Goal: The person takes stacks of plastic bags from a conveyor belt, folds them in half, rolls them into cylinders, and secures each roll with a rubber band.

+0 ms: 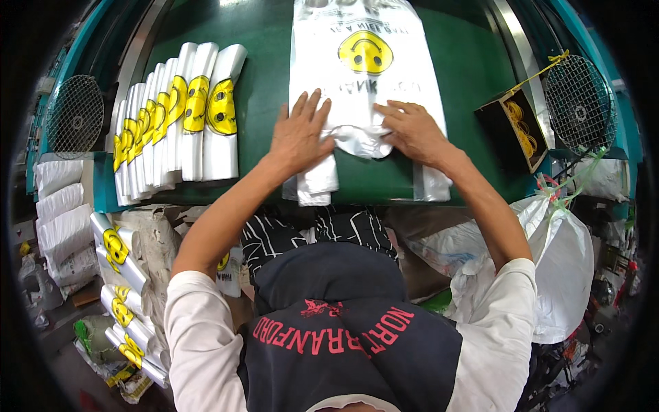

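Observation:
A stack of white plastic T-shirt bags [401,75] with a yellow smiley print lies flat on the green table, its handle end toward me. My left hand [300,137] rests on its near left part, fingers spread, beside the left handle strip [317,182]. On the right side, my right hand [414,132] lies over the near part with its fingers stretched inward, nearly flat. The right handle strip [431,184] hangs at the table's near edge. Between my hands the bag's curved mouth edge [360,143] looks rumpled.
Several folded smiley bag bundles [187,113] stand in a row at left. A box [511,130] of yellow rubber bands sits at right. Fans [580,103] flank the table [264,62]. More bundles [123,309] are piled low at left; a full white sack [559,268] hangs at right.

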Tool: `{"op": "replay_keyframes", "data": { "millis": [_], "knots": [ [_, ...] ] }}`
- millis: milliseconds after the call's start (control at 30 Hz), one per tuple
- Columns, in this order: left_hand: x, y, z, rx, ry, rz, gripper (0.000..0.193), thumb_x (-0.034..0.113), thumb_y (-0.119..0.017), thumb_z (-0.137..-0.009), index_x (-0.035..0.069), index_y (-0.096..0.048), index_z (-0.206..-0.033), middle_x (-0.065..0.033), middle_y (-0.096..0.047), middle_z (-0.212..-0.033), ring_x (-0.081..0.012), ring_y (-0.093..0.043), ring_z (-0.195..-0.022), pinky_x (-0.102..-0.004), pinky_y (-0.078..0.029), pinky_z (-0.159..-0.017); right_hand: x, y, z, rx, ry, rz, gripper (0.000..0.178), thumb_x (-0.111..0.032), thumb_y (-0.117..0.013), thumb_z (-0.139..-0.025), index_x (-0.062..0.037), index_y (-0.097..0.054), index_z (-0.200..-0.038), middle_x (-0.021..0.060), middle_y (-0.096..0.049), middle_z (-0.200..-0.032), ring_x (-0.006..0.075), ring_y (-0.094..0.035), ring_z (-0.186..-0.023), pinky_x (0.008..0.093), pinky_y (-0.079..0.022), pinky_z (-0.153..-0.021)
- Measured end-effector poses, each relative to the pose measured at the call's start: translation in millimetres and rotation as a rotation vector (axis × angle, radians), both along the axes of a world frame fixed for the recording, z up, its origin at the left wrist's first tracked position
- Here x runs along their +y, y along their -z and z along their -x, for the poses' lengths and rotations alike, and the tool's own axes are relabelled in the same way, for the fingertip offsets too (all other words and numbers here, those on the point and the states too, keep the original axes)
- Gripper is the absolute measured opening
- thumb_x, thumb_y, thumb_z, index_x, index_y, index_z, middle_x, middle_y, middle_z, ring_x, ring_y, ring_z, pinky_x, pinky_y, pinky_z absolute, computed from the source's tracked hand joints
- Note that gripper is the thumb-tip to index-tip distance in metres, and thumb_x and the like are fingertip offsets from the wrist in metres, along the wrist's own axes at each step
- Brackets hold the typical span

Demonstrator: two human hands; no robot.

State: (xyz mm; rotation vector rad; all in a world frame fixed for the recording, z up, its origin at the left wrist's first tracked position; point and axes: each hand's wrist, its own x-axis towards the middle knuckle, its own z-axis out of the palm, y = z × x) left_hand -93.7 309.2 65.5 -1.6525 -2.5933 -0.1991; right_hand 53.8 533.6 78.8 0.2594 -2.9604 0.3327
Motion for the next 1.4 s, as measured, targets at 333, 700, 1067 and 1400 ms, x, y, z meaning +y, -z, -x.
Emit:
{"op": "replay_keyframes", "data": {
  "millis": [333, 700, 1067, 1400],
  "knots": [
    [-18, -40, 25, -0.067, -0.218, -0.077, 0.056, 0.021, -0.069, -0.069, 0.004, -0.056, -0.121, -0.0169, -0.064, -0.106, -0.0347, -0.06, -0.098, -0.0423, -0.046, -0.086, -12, 1, 19, -0.519, 0.235, 1.224, 0.031, -0.026, -0.055, -0.093, -0.0013, -0.062, -0.11, 0.0048, -0.064, -0.098, 0.0123, -0.053, -0.08, 0.0238, -0.044, -0.074],
    [-61, -29, -7, -1.228, -0.216, -0.241, 0.057, 0.009, -0.056, -0.078, -0.004, -0.047, -0.133, -0.0159, -0.057, -0.124, -0.0172, -0.054, -0.107, -0.0284, -0.042, -0.093, 12, -23, -114, -0.524, 0.278, -0.182, 0.125, -0.034, -0.087, -0.05, -0.0148, -0.014, -0.149, 0.0175, -0.012, -0.155, 0.0366, -0.015, -0.142, 0.0596, -0.019, -0.111],
    [-3, -88, 5, -1.385, -0.237, -0.211, 0.054, 0.025, -0.055, -0.087, -0.001, -0.044, -0.133, -0.0069, -0.067, -0.095, -0.0147, -0.058, -0.092, -0.0282, -0.045, -0.079, 26, -29, -82, -0.216, 0.1, 0.198, 0.029, 0.002, -0.055, -0.078, -0.0094, -0.067, -0.102, 0.0108, -0.062, -0.121, 0.0278, -0.055, -0.115, 0.0372, -0.045, -0.091],
    [36, -14, -17, -0.093, 0.33, 0.003, 0.071, 0.018, -0.067, -0.069, 0.001, -0.042, -0.133, -0.0179, -0.041, -0.138, -0.0331, -0.041, -0.124, -0.0458, -0.034, -0.102, 4, -9, 31, -0.288, 0.302, 0.098, 0.047, -0.047, -0.058, -0.087, -0.001, -0.063, -0.092, 0.0159, -0.064, -0.066, 0.0377, -0.063, -0.063, 0.0447, -0.05, -0.062]
  ]
}}
